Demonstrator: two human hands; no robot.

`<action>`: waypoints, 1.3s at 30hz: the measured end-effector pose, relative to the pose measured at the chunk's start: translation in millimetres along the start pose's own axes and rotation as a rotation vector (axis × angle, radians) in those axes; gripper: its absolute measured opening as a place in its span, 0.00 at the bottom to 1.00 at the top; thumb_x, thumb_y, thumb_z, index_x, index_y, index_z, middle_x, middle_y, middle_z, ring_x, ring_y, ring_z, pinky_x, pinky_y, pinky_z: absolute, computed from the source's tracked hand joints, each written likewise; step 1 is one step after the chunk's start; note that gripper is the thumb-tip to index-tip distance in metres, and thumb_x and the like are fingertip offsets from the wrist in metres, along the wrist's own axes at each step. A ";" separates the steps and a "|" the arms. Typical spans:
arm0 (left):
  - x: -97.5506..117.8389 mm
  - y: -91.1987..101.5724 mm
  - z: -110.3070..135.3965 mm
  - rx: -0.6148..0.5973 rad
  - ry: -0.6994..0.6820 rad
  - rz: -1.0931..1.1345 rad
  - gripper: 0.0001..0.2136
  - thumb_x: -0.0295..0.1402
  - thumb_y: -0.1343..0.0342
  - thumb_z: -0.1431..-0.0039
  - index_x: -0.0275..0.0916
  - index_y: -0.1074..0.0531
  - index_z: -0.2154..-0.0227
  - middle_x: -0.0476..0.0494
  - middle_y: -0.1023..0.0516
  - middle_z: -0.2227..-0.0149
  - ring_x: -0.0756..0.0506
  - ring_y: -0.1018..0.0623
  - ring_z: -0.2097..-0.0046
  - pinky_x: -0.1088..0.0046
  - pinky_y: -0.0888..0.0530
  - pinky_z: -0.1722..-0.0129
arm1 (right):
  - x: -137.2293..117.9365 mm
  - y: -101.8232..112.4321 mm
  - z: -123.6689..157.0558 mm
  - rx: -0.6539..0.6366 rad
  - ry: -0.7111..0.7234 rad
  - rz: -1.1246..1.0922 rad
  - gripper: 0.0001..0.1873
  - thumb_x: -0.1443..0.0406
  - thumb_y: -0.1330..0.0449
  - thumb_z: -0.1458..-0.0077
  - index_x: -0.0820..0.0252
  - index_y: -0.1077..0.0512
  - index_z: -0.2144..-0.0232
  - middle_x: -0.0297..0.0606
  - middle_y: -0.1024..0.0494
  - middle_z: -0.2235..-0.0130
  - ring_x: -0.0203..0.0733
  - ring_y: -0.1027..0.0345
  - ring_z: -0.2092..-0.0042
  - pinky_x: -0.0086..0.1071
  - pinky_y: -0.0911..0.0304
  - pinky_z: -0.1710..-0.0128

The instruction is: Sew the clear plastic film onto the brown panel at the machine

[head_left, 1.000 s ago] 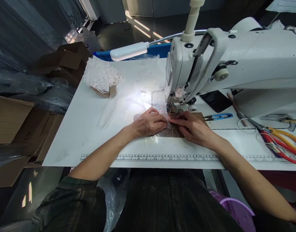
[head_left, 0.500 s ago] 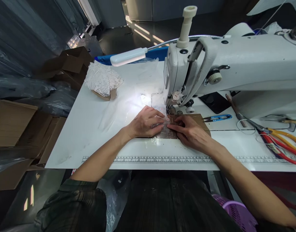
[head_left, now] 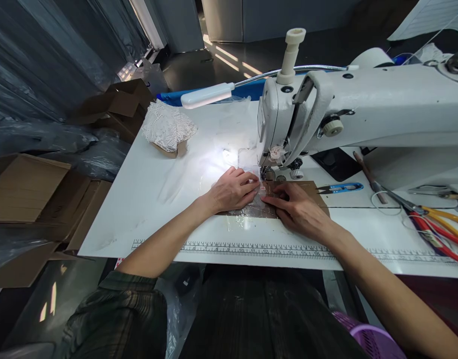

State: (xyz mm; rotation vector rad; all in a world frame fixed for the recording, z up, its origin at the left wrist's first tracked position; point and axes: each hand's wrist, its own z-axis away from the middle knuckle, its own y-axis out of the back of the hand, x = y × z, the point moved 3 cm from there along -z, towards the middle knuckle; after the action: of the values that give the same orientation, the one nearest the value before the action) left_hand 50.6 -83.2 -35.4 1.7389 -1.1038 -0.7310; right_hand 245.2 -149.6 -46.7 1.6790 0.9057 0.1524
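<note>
My left hand lies palm down on a thin sheer fabric, fingers stretched and bent slightly, just in front of the needle area of a white sewing machine. To its right, my right hand has thumb and index finger closed at the right edge of that sheer fabric; the exact pinch is hard to make out. Beneath both hands is a brown plate on the table. The presser foot stands right behind the fingertips.
Blue thread snips, a dark phone and scissors with orange and red handles lie to the right. A stack of white lace sits back left. A lamp hangs over the table; a ruler strip runs along its front.
The whole view has shifted slightly, so things appear a little lower and farther right. Both hands keep nearly the same place by the needle, with the left fingers drawn slightly closer together.
</note>
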 end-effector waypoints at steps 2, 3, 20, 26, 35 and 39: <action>0.9 1.0 -0.9 -0.014 -0.002 -0.008 0.12 0.34 0.52 0.32 0.37 0.26 0.55 0.41 0.23 0.52 0.45 0.28 0.62 0.65 0.33 0.63 | -0.7 0.3 0.3 0.004 -0.005 0.003 0.20 0.70 0.46 0.41 0.54 0.25 0.48 0.49 0.30 0.53 0.51 0.35 0.50 0.46 0.32 0.50; 1.6 1.4 -1.1 -0.020 -0.002 -0.009 0.12 0.34 0.52 0.32 0.37 0.26 0.54 0.41 0.23 0.51 0.45 0.28 0.62 0.65 0.33 0.62 | -1.0 0.3 0.6 0.004 -0.006 0.007 0.20 0.70 0.46 0.41 0.54 0.25 0.48 0.49 0.30 0.53 0.51 0.35 0.50 0.46 0.32 0.50; -11.9 -1.6 -6.5 -0.122 0.163 0.047 0.17 0.41 0.54 0.32 0.39 0.27 0.49 0.42 0.26 0.44 0.40 0.29 0.54 0.59 0.36 0.57 | -2.9 -3.6 -11.2 0.019 -0.027 0.156 0.19 0.69 0.48 0.38 0.58 0.28 0.47 0.52 0.29 0.51 0.52 0.33 0.52 0.46 0.29 0.58; -11.4 -1.9 -3.6 -0.118 0.161 0.080 0.18 0.42 0.53 0.32 0.38 0.28 0.47 0.39 0.27 0.43 0.39 0.30 0.52 0.56 0.36 0.54 | -3.1 -4.6 -9.2 0.024 -0.042 0.153 0.19 0.69 0.48 0.38 0.58 0.29 0.46 0.51 0.29 0.51 0.52 0.33 0.50 0.44 0.29 0.57; -12.6 -4.4 -4.4 -0.114 0.144 0.028 0.18 0.42 0.54 0.32 0.38 0.28 0.47 0.39 0.28 0.43 0.38 0.30 0.53 0.56 0.36 0.57 | -2.0 -6.5 -8.5 0.022 -0.071 0.125 0.20 0.70 0.48 0.39 0.56 0.29 0.46 0.50 0.28 0.51 0.52 0.32 0.52 0.43 0.30 0.59; -12.1 -4.8 -3.9 -0.115 0.134 0.018 0.19 0.42 0.55 0.32 0.38 0.28 0.47 0.39 0.28 0.43 0.39 0.30 0.53 0.56 0.36 0.56 | -3.3 -4.8 -9.6 0.039 -0.059 0.138 0.19 0.69 0.48 0.39 0.57 0.27 0.48 0.51 0.27 0.53 0.52 0.32 0.53 0.43 0.30 0.60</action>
State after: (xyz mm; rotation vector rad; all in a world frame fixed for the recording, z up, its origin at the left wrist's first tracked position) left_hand 50.5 -69.8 -38.2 1.6536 -0.9670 -0.6438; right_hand 235.4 -144.1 -46.6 1.7738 0.7535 0.1783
